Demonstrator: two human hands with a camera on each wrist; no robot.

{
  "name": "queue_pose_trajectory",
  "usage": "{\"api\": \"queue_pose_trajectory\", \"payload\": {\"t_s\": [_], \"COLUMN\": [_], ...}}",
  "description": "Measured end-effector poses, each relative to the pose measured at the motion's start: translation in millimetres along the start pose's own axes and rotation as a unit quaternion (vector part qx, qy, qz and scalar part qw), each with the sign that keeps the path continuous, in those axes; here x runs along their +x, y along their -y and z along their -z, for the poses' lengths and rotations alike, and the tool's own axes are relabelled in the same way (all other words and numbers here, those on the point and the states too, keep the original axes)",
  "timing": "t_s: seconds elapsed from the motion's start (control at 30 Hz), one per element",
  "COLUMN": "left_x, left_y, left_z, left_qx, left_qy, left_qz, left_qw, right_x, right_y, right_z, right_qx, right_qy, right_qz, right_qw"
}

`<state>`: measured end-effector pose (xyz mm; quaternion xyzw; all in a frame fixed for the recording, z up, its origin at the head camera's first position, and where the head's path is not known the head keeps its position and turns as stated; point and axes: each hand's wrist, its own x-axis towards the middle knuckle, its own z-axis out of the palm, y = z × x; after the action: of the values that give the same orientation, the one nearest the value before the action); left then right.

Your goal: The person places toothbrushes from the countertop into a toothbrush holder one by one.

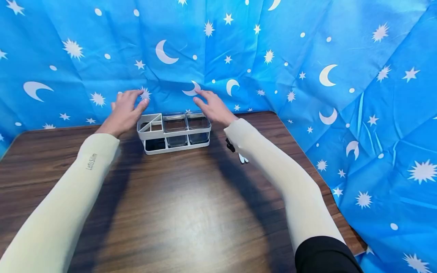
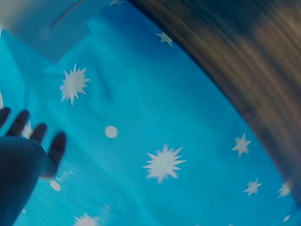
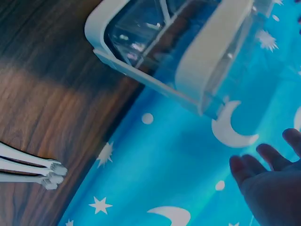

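A white organizer rack (image 1: 176, 133) with clear cups (image 1: 199, 122) in its right compartments stands near the table's back edge. My left hand (image 1: 126, 110) hovers by the rack's left end, fingers extended and apart from it. In the left wrist view the left hand (image 2: 28, 157) shows with fingers spread and nothing in them. My right hand (image 1: 216, 108) is above the rack's right end, fingers loosely bent and holding nothing. The right wrist view shows the right hand (image 3: 270, 183) apart from the rack (image 3: 197, 61). White toothbrushes (image 3: 28, 165) lie on the table, partly hidden by the right forearm in the head view.
The brown wood table (image 1: 164, 212) ends close behind the rack. A blue curtain (image 1: 191, 45) with moons and stars hangs along the back and right. A small black object (image 1: 230, 145) shows beside the right sleeve. A pale, blurred shape (image 2: 51, 28) fills the left wrist view's top left.
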<state>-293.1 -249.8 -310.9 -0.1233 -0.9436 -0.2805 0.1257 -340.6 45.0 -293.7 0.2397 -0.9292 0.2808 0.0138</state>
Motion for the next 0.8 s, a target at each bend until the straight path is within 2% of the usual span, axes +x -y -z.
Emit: {"api": "queue_pose_trajectory", "payload": {"t_s": [0.1, 0.23, 0.4, 0.5, 0.6, 0.8], "left_x": [-6.5, -16.2, -24.9, -28.1, -30.4, -33.3], "left_y": [5.4, 13.5, 22.6, 27.9, 33.3, 42.4], "left_z": [4.2, 6.5, 5.5, 3.1, -0.1, -6.9], "left_qx": [-0.041, -0.087, -0.132, -0.135, -0.129, -0.091], "left_qy": [-0.01, 0.0, 0.014, 0.026, 0.048, 0.083], "left_qz": [-0.015, -0.007, -0.01, -0.002, 0.02, 0.033], "left_qw": [0.999, 0.9962, 0.9911, 0.9905, 0.9903, 0.9918], "right_x": [-7.0, -19.7, -37.7, -47.3, -55.5, -63.2], "right_y": [-6.5, -20.8, -48.6, -67.3, -84.4, -111.8], "right_z": [10.8, 19.4, 26.7, 31.1, 34.4, 32.2], "right_qx": [0.046, 0.092, 0.095, 0.085, 0.083, 0.07], "right_qy": [-0.022, -0.042, -0.057, -0.062, -0.067, -0.055], "right_qz": [-0.002, -0.014, -0.04, -0.054, -0.061, -0.094], "right_qw": [0.9987, 0.9948, 0.9931, 0.993, 0.9924, 0.9916]}}
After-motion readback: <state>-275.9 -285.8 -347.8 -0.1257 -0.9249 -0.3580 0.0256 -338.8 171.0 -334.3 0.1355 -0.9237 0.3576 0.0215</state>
